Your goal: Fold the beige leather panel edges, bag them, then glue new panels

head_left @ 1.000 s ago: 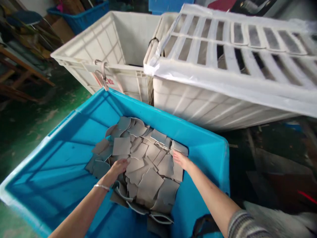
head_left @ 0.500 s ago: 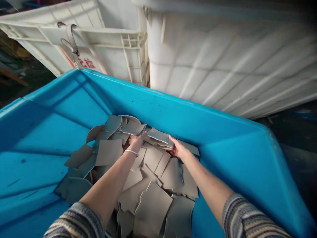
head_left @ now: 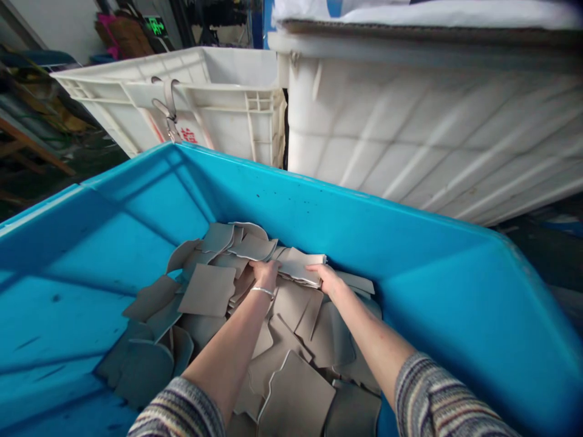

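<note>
Many thin, flat grey-beige cut pieces [head_left: 298, 394], some with wavy edges, lie loosely piled in a deep blue plastic tub [head_left: 337, 212]. Near the tub's far wall, a small stack of these pieces [head_left: 298, 262] is between my two hands. My right hand [head_left: 328, 280] grips the stack's right end, thumb on top and fingers underneath. At its left end is my left hand [head_left: 265, 274], closed with the thumb against the stack; its other fingertips are partly hidden. A squarish piece [head_left: 209, 290] lies left of my left wrist.
Behind the tub stand a white plastic crate [head_left: 228, 115] with red markings and a large ribbed white bin [head_left: 392, 133]. A metal hook with a strap [head_left: 169, 109] hangs over the crate's rim, by the tub's far-left corner. Wooden legs [head_left: 36, 145] show at far left.
The view has tilted up, showing more of the background. Between my hands the stack now sits more evenly, and my right thumb has moved onto its top.
</note>
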Demonstrator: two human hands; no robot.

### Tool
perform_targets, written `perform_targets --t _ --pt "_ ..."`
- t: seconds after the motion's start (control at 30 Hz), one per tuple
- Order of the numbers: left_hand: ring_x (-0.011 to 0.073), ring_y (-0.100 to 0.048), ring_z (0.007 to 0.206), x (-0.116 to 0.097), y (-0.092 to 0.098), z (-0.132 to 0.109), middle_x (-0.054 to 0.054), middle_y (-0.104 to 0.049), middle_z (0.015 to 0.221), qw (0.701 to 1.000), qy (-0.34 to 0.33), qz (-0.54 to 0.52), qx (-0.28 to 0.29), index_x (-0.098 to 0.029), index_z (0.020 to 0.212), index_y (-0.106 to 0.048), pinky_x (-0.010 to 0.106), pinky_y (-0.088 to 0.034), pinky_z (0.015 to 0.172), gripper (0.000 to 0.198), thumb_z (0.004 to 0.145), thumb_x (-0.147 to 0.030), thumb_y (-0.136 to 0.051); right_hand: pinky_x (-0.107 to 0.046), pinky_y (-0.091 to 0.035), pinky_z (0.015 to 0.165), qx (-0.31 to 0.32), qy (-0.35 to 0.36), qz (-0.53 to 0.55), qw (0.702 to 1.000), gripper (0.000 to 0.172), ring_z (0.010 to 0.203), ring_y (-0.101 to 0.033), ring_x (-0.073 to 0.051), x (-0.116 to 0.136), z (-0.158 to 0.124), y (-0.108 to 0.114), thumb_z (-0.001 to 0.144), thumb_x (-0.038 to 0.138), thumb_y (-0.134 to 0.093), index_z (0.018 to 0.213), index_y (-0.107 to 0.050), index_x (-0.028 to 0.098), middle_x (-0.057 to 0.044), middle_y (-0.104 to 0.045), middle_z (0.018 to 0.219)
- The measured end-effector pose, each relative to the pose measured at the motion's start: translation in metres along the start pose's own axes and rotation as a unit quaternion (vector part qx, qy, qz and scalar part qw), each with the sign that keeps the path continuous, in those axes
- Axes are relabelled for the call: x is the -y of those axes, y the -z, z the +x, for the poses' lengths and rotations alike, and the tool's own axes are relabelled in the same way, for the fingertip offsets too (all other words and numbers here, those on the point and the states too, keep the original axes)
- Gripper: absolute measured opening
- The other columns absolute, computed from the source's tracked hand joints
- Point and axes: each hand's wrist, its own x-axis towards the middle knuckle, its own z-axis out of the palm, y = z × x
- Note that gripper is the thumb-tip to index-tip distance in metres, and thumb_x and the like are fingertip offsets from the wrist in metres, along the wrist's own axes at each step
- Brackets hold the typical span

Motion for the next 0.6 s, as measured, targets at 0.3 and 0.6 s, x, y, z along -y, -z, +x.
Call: perform_targets --t 0.3,0.6 --pt "0.0107 -0.060 0.069 -0.057 0.059 -0.055 0.002 -0.063 0.089 0.990 0.036 -0.043 0.133 -0.013 0.100 -0.061 0.026 -0.052 0.061 0.021 0.091 -0.032 -0.058 -0.033 -0.056 0.073 0.095 0.130 -0.095 0.982 0.023 0.081 -0.066 -0.017 0.088 -0.083 -0.024 0.088 0.027 -0.064 0.106 -0.063 0.012 -0.007 -0.068 0.099" --pt "0.0132 -0.060 0.062 -0.084 0.144 -0.134 0.004 -0.066 0.072 0.974 0.037 -0.029 0.221 -0.012 0.091 -0.064 0.021 -0.046 0.051 0.022 0.073 -0.018 -0.075 -0.033 -0.056 0.073 0.230 0.116 -0.245 0.935 0.026 0.077 -0.069 -0.020 0.086 -0.148 -0.031 0.075 0.023 -0.068 0.098 -0.065 0.012 -0.008 -0.074 0.085"
